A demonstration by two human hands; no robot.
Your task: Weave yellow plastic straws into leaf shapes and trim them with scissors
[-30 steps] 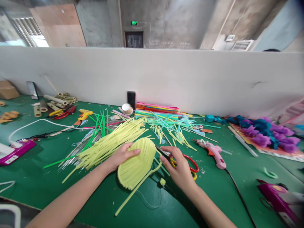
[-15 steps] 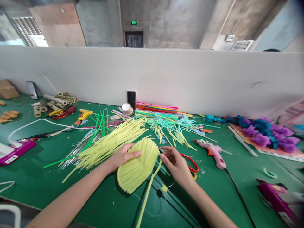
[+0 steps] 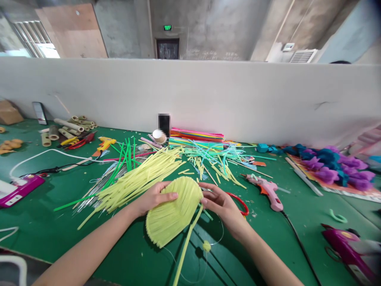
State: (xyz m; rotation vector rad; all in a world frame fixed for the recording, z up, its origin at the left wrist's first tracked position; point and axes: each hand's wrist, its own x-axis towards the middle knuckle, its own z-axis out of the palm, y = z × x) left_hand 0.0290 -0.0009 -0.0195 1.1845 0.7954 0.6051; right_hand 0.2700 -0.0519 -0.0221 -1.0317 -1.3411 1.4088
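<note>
A yellow-green petal-shaped piece made of pipe cleaners (image 3: 174, 214) laid side by side is held up over the table. My left hand (image 3: 157, 196) is closed on its left side, thumb on the front. At the piece's right edge, my right hand (image 3: 218, 202) pinches the upper end of a long yellow pipe cleaner (image 3: 187, 242), which hangs down toward me; the other fingers go behind the edge. Thin clear line (image 3: 222, 234) loops below, near a small yellow ball (image 3: 206, 246). Red-handled scissors (image 3: 240, 203) lie partly hidden behind my right hand.
Beyond my hands lies a bundle of yellow pipe cleaners (image 3: 143, 174), with cut pieces (image 3: 222, 172) beside it. A pink glue gun (image 3: 268, 192) with a black cord rests at right. Purple and blue fuzzy flowers (image 3: 333, 165) and a magenta power strip (image 3: 348, 250) are farther right.
My right hand has closed in on the piece's right edge, its thumb now against it. The petal-shaped piece has shifted slightly down and right. The long pipe cleaner hangs a little straighter.
</note>
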